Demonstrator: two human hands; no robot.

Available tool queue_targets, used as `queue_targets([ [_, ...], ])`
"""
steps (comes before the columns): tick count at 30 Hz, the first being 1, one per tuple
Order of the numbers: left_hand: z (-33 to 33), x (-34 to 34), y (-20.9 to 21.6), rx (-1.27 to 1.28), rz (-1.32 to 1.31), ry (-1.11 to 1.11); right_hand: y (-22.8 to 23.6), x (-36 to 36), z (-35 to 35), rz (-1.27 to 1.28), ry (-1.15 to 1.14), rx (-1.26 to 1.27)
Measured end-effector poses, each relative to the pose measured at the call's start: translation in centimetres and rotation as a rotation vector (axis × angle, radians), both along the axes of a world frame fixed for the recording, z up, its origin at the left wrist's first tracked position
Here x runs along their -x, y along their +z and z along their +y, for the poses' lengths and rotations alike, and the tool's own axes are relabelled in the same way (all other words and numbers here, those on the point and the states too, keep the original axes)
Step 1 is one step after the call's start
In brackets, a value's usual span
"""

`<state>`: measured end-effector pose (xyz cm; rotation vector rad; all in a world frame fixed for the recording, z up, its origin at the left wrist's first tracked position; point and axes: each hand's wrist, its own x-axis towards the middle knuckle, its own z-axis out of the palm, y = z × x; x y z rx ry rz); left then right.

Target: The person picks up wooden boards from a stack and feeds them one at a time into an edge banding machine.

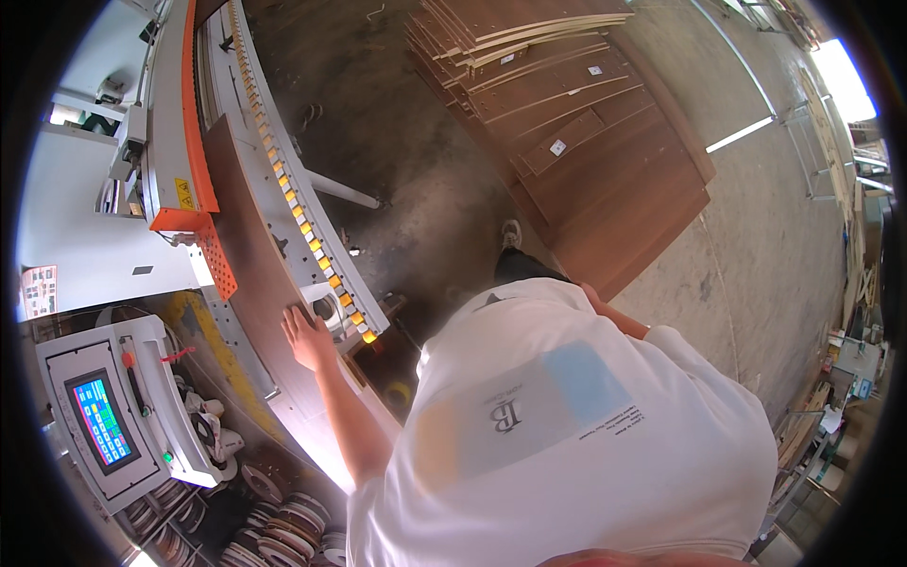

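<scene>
My left hand lies on a long brown board, palm down, its fingers stretched out and slightly apart. The board runs along the edge of a machine, beside a rail of yellow and white rollers. The board's far part passes along the orange guard. My right forearm shows past the side of my white shirt; the shirt hides the right hand and whatever it may hold.
At left stands a control panel with a lit screen. Rolls of edging tape are stacked below it. Brown panels lie piled at the far right of me. A grey support bar juts from the roller rail.
</scene>
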<state>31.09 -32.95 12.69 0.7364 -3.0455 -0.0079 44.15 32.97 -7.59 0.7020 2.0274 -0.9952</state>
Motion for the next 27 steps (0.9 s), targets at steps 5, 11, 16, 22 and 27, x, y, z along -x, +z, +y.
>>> queue_targets([
  [5,0.9,-4.0,-0.2,-0.021,0.033,0.0,-0.9,2.0,-0.8,0.024,0.01,0.018],
  [11,1.1,-5.0,0.0,-0.095,0.1,-0.046,-1.6,2.9,-0.3,0.035,0.005,0.019],
  [16,1.9,-4.1,0.4,-0.119,0.132,-0.083,-2.7,3.0,1.0,0.026,-0.014,0.009],
  [22,4.5,-2.5,2.2,-0.219,0.232,-0.051,-6.9,5.7,3.3,0.051,0.054,-0.018],
  [27,11.6,1.7,3.1,-0.447,0.238,-0.123,-15.5,9.4,6.4,0.268,0.273,-0.108],
])
